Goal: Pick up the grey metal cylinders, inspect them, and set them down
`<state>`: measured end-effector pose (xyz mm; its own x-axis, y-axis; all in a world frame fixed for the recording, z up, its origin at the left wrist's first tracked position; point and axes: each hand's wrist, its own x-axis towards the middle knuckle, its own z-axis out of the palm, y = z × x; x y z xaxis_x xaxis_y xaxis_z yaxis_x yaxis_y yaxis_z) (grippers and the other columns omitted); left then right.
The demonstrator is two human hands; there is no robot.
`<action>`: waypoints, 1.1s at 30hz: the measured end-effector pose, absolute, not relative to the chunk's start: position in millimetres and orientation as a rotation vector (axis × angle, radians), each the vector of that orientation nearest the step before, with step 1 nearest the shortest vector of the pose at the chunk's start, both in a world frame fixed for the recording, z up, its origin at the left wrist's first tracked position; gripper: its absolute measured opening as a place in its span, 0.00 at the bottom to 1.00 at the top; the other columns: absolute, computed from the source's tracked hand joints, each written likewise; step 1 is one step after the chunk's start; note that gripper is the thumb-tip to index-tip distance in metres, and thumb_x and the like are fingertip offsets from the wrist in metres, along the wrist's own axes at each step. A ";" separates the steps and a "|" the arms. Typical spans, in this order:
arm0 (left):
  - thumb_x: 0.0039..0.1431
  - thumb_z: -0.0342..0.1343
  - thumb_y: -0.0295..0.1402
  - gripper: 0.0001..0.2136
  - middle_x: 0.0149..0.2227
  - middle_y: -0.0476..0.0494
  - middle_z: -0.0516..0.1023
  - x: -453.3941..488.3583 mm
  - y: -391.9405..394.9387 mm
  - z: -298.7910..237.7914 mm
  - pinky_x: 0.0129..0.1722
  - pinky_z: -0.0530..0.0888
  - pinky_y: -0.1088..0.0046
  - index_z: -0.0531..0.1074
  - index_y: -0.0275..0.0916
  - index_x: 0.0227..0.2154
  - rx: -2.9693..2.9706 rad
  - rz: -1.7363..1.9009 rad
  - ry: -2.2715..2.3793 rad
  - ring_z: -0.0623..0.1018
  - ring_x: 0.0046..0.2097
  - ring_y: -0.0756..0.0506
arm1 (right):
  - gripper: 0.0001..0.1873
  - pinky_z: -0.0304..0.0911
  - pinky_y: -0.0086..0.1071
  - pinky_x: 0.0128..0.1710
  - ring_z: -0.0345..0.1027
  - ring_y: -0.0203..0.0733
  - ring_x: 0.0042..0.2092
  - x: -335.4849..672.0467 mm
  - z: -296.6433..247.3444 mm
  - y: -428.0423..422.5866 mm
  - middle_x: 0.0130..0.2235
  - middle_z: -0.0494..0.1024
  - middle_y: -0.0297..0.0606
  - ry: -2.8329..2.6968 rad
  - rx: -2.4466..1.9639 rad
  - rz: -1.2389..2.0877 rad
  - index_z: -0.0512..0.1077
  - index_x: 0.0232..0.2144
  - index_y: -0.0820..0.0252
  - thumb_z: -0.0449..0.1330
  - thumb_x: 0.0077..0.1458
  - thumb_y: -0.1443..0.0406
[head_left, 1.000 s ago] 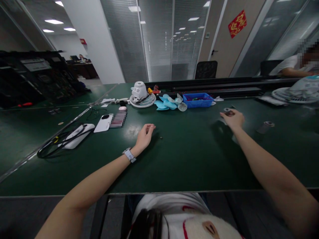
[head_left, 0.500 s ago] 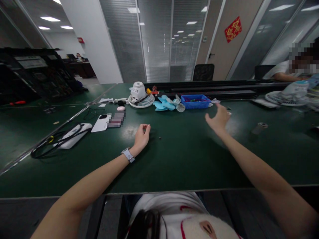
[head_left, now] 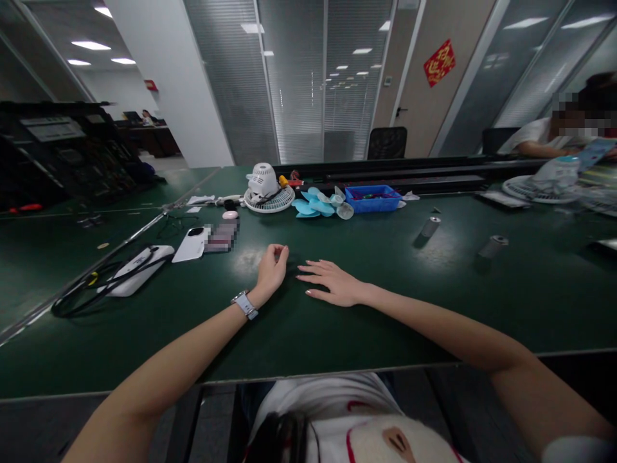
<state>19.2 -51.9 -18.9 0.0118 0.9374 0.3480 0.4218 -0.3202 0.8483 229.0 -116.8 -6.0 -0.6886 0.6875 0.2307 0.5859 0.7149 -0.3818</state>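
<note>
My left hand (head_left: 271,269) rests on the green table (head_left: 385,302) with its fingers curled loosely; a watch sits on that wrist. Whether anything is inside the curled fingers is hidden. My right hand (head_left: 331,283) lies flat on the table just right of the left hand, fingers stretched out and empty. A small grey cylinder (head_left: 430,226) lies further back on the right, and a second grey cylinder (head_left: 491,246) lies beyond it.
At the back stand a white fan motor on its grille (head_left: 266,188), light blue fan blades (head_left: 315,202) and a blue tray (head_left: 373,197). A white phone (head_left: 191,243) and a white device with black cable (head_left: 130,270) lie left. Another person (head_left: 554,132) sits far right.
My right hand let go of the small grey cylinder at the right and swept left, coming down flat beside my left hand. The left hand stayed put.
</note>
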 end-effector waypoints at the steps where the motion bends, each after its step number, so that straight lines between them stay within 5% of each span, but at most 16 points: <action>1: 0.62 0.51 0.42 0.11 0.40 0.42 0.77 19.2 -51.9 -18.7 0.44 0.71 0.66 0.69 0.40 0.36 1.773 1.287 1.392 0.76 0.43 0.44 | 0.23 0.48 0.52 0.65 0.53 0.49 0.66 227.7 -7.7 -115.0 0.64 0.64 0.40 -2.520 -0.978 0.387 0.67 0.61 0.51 0.53 0.65 0.57; 4: 0.61 0.52 0.42 0.10 0.39 0.43 0.77 18.7 -52.0 -18.4 0.43 0.70 0.67 0.69 0.40 0.36 1.764 1.285 1.379 0.76 0.43 0.44 | 0.17 0.61 0.43 0.58 0.69 0.43 0.55 223.5 -12.9 -111.3 0.52 0.77 0.40 -2.373 -0.967 0.362 0.75 0.52 0.55 0.53 0.64 0.65; 8: 0.61 0.52 0.42 0.11 0.39 0.43 0.76 17.4 -52.3 -18.0 0.44 0.70 0.66 0.70 0.40 0.36 1.748 1.259 1.382 0.76 0.42 0.44 | 0.17 0.68 0.37 0.51 0.74 0.40 0.47 245.5 -6.6 -103.0 0.45 0.81 0.35 -2.271 -1.020 0.263 0.78 0.47 0.54 0.56 0.61 0.71; 16: 0.62 0.50 0.41 0.10 0.40 0.43 0.76 18.0 -50.6 -19.0 0.43 0.69 0.66 0.69 0.40 0.36 1.779 1.247 1.413 0.75 0.43 0.44 | 0.16 0.62 0.39 0.50 0.72 0.47 0.48 439.6 35.9 -77.8 0.48 0.80 0.41 -1.356 -1.753 -0.429 0.77 0.49 0.57 0.54 0.63 0.67; 33: 0.61 0.50 0.40 0.10 0.40 0.43 0.75 19.0 -53.8 -14.8 0.42 0.70 0.68 0.68 0.40 0.37 1.781 1.218 1.392 0.75 0.42 0.45 | 0.14 0.52 0.33 0.37 0.70 0.41 0.39 498.8 12.7 -69.1 0.44 0.81 0.39 -1.064 -2.091 -0.495 0.78 0.45 0.50 0.56 0.62 0.65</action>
